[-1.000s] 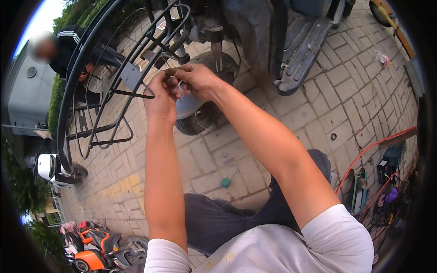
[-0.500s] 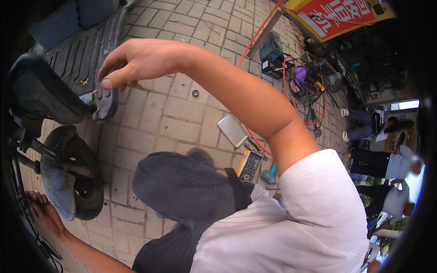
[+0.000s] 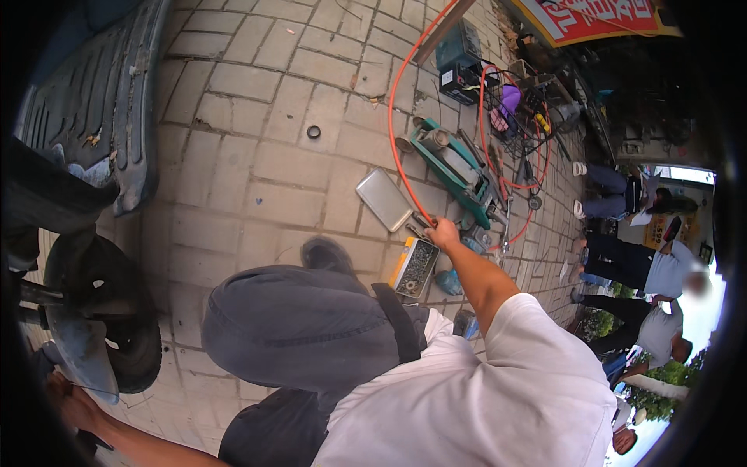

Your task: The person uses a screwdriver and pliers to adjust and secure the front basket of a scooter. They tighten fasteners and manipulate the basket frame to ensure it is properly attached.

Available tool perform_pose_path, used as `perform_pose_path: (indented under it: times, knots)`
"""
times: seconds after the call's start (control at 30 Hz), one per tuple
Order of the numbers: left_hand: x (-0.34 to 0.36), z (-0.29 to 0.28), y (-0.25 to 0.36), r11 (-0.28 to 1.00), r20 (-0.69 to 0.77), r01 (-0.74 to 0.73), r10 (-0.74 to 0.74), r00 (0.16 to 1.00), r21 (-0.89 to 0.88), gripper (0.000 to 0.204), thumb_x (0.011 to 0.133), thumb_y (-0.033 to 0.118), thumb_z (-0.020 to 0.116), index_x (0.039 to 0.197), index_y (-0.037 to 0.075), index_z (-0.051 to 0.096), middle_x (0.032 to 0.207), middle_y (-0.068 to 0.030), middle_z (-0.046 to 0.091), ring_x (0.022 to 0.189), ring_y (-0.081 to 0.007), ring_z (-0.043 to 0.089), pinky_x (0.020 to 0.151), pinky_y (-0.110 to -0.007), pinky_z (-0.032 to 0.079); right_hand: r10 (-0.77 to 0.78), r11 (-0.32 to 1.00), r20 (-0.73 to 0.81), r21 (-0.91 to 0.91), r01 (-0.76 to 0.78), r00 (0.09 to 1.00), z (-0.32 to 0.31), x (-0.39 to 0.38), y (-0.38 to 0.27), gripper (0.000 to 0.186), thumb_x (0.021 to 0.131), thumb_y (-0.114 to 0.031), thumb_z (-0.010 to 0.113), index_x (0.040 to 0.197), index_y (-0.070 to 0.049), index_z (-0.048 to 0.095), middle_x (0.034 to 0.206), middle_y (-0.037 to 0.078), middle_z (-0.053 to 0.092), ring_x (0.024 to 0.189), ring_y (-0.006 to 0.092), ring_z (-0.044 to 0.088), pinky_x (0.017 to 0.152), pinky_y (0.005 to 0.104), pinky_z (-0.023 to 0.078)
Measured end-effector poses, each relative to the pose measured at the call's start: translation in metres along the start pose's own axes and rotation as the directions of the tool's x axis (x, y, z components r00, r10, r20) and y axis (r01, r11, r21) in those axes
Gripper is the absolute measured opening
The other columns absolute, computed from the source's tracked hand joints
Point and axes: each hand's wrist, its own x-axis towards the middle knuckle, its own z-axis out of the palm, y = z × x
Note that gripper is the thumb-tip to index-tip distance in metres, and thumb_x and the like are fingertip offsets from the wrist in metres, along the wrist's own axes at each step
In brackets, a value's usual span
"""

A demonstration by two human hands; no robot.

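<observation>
My right hand (image 3: 442, 233) reaches right to tools beside the orange hose (image 3: 399, 159), fingers closed around or on a tool (image 3: 420, 221) too small to make out. Below it sits a yellow-edged box of small hardware (image 3: 414, 268), with a silver flat lid or tray (image 3: 384, 198) nearby. At the lower left rim, my left hand (image 3: 74, 401) is curled by the vehicle's small wheel (image 3: 136, 350) and its grey fender (image 3: 89, 358), at a thin wire; what it grips is hidden in shadow.
A ribbed footboard (image 3: 89, 124) fills the upper left. A green jack (image 3: 455, 167), black battery (image 3: 459, 84), purple item (image 3: 510, 100) and tangled cables lie on the paving (image 3: 257, 179). Several people (image 3: 646, 261) are at the right beside a red-and-yellow sign (image 3: 591, 17).
My view has swung right from the wheel. My right hand left the vehicle and moved from over the footboard down to the tools; my left hand remains by the wheel.
</observation>
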Motion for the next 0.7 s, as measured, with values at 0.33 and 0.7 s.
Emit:
perform_pose_path:
  times: [0.33, 0.7]
  knots:
    - [-0.066, 0.067, 0.117, 0.782, 0.114, 0.100, -0.038, 0.993, -0.615, 0.029, 0.095, 0.007, 0.057, 0.123, 0.001, 0.057, 0.101, -0.0076, 0.063, 0.090, -0.0170, 0.057, 0.082, -0.035, 0.049, -0.048, 0.947, 0.138, -0.307, 0.089, 0.989, 0.022, 0.025, -0.008, 0.074, 0.060, -0.022, 0.084, 0.118, 0.005, 0.048, 0.113, 0.025, 0.061, 0.108, 0.0393, 0.060, 0.095, 0.0424, 0.048]
    - [-0.074, 0.064, 0.114, 0.759, 0.078, 0.223, -0.222, 0.972, -0.612, 0.022, 0.093, 0.020, 0.063, 0.106, 0.001, 0.064, 0.084, -0.0040, 0.062, 0.075, -0.0110, 0.055, 0.062, -0.026, 0.047, -0.481, 0.585, -0.054, 0.724, 0.366, 0.875, -0.253, -0.053, -0.177, 0.026, 0.094, -0.034, 0.055, 0.087, -0.009, 0.056, 0.065, 0.000, 0.050, 0.050, 0.0126, 0.048, 0.042, 0.0303, 0.040]
